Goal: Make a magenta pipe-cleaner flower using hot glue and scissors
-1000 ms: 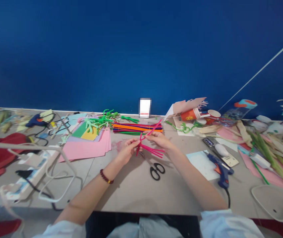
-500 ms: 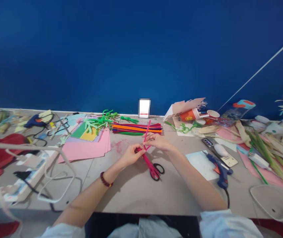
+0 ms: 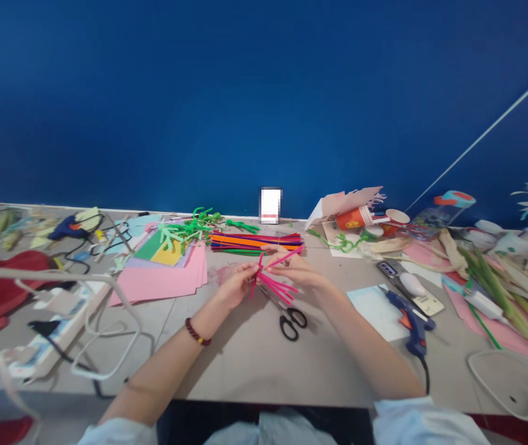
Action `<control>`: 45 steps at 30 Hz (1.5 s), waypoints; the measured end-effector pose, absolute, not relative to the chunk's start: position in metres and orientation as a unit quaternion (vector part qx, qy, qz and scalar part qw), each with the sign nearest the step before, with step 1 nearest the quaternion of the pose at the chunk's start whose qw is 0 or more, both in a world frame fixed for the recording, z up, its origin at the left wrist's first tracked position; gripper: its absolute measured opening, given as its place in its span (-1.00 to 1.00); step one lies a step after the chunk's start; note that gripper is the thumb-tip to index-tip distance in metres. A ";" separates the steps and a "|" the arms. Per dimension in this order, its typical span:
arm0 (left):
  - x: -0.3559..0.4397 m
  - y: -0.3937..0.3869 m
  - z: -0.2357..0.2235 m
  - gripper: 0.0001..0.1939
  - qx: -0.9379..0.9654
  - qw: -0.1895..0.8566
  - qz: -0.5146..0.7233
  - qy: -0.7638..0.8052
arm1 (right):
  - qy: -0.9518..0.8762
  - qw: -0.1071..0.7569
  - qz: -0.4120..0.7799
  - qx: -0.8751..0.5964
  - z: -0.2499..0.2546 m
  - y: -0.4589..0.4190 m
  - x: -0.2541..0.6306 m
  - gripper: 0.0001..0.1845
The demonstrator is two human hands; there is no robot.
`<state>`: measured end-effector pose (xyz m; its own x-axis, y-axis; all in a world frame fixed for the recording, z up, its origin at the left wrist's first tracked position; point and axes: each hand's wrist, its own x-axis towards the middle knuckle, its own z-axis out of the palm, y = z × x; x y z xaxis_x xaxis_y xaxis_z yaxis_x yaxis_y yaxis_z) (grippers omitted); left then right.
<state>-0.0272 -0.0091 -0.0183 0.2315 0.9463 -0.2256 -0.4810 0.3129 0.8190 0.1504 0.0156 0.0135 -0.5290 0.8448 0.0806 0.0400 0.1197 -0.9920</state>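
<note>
Several pink pipe cleaners (image 3: 278,285) are gathered between my two hands over the middle of the table. My left hand (image 3: 239,283) pinches the bunch near one end, where a pink strand crosses it upright. From that grip the loose ends fan out to the right. The fingers of my right hand (image 3: 291,267) are closed on a single pink strand that slants up to the right. Just below the hands lies a pair of scissors (image 3: 290,322) with black handles. Behind them is a bundle of orange, purple and green pipe cleaners (image 3: 254,241).
Pink paper sheets (image 3: 162,285) and green pipe cleaner shapes (image 3: 194,224) lie to the left, beyond a white power strip (image 3: 55,340). On the right are a blue glue gun (image 3: 412,318), a phone (image 3: 388,269) and corn husks (image 3: 499,290). A blue wall (image 3: 264,105) rises behind.
The pink bunch has swung from pointing down over the scissors to fanning out rightward. The strand by my right hand has tipped from near upright to slanting right; the scissors are now uncovered.
</note>
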 end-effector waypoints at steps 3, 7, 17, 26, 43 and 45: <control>-0.029 -0.012 -0.014 -0.75 0.335 0.736 0.477 0.344 | -0.554 0.363 0.659 -0.357 0.003 0.023 0.152 -0.80; -0.031 -0.015 -0.016 -0.74 0.385 0.728 0.456 0.338 | -0.468 0.340 0.719 -0.385 -0.011 0.030 0.150 -0.66; -0.024 -0.021 -0.020 -0.74 0.531 0.662 0.313 0.426 | -0.621 0.271 0.610 -0.411 0.008 0.022 0.151 -0.84; -0.028 -0.008 -0.028 -0.83 0.375 0.708 0.423 0.423 | -0.764 0.268 0.491 -0.322 0.018 0.012 0.152 -0.84; -0.031 -0.009 -0.017 -0.75 0.333 0.716 0.487 0.374 | -0.547 0.401 0.600 -0.424 -0.006 0.030 0.150 -0.73; -0.031 -0.009 -0.019 -0.74 0.352 0.699 0.486 0.389 | -0.561 0.415 0.579 -0.422 -0.003 0.030 0.150 -0.72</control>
